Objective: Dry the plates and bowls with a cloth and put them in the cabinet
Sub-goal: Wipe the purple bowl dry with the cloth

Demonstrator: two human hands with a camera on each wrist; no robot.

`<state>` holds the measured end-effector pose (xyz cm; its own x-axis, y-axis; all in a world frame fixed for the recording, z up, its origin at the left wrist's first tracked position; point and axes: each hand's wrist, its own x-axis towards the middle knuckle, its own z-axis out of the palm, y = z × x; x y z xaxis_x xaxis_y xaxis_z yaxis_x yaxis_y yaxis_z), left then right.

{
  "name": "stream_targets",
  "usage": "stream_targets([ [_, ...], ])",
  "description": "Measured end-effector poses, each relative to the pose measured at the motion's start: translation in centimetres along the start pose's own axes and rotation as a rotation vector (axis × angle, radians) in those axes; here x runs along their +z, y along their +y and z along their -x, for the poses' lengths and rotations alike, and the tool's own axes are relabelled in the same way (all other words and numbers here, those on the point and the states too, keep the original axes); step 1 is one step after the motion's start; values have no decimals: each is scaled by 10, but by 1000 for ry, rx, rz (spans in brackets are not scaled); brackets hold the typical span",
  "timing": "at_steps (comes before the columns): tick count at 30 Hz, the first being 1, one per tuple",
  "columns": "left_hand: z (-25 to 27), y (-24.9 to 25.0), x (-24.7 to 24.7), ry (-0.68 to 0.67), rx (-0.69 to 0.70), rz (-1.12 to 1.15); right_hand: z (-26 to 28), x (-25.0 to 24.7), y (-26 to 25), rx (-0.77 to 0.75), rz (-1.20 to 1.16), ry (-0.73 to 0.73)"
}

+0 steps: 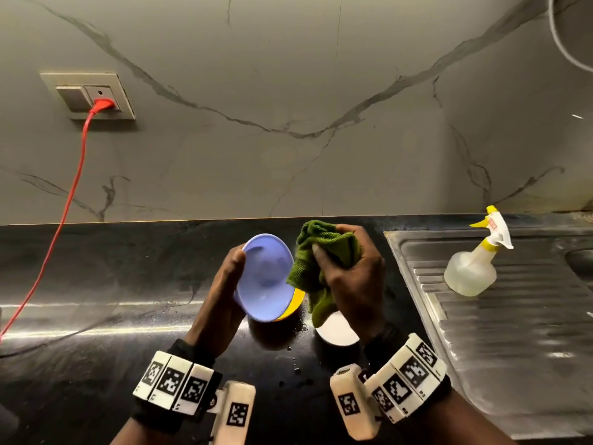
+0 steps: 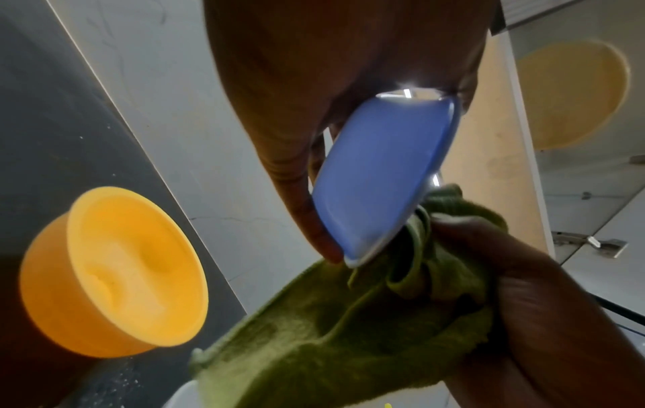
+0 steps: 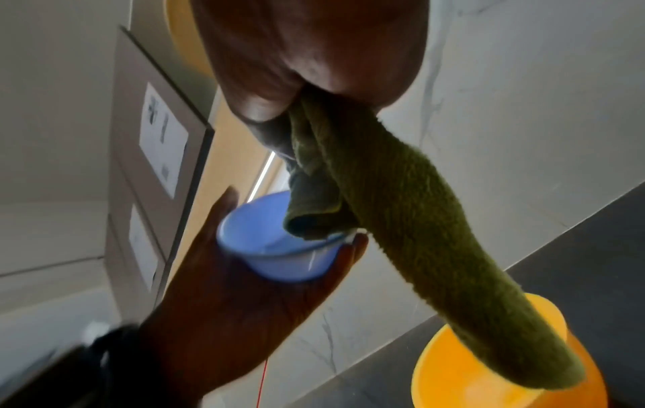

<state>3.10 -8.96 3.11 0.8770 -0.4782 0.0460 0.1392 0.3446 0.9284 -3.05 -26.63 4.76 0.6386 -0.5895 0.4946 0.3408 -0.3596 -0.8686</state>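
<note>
My left hand cups the blue bowl, thumb on its rim, tilted above the dark surface. My right hand is bunched round the green cloth, which touches the bowl's right rim and hangs down. I see a yellow bowl just beneath them, a white dish under the cloth's tail, open surface to the left, and the sink edge close on the right.

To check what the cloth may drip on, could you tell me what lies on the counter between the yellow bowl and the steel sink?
In the head view, a round white dish sits on the black counter between the yellow plastic bowl and the steel sink.
</note>
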Motion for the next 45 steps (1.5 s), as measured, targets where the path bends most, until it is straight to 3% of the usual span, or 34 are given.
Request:
stream_targets([
  [4,-4,-1,8,-16,-4,12,20,11,-4,-189,127,-190],
  [9,-1,-6,15,-59,18,-22,15,28,4,-243,314,-182],
  [13,-1,-3,17,-32,51,-98,26,32,-4,-274,187,-211],
  [19,-4,-2,9,27,14,-63,49,25,0,-304,137,-530],
  [22,-3,-6,18,22,23,-24,34,28,-7,-358,145,-458],
  [28,-11,6,23,-68,122,-131,-3,29,-10,-285,302,-205],
  [31,-12,9,22,-108,158,-163,4,32,-1,-116,251,-110],
  [34,-10,8,25,-115,169,-180,7,34,-12,11,49,-151],
  [37,-9,8,23,-78,149,-147,18,34,-24,-55,-116,-305],
  [40,-10,9,16,-43,151,-168,25,27,-18,-108,-61,-435],
  [42,-9,7,16,-25,143,-162,22,26,-18,-215,27,-437],
  [45,-8,8,24,-42,104,-117,6,31,-24,-327,77,-319],
])
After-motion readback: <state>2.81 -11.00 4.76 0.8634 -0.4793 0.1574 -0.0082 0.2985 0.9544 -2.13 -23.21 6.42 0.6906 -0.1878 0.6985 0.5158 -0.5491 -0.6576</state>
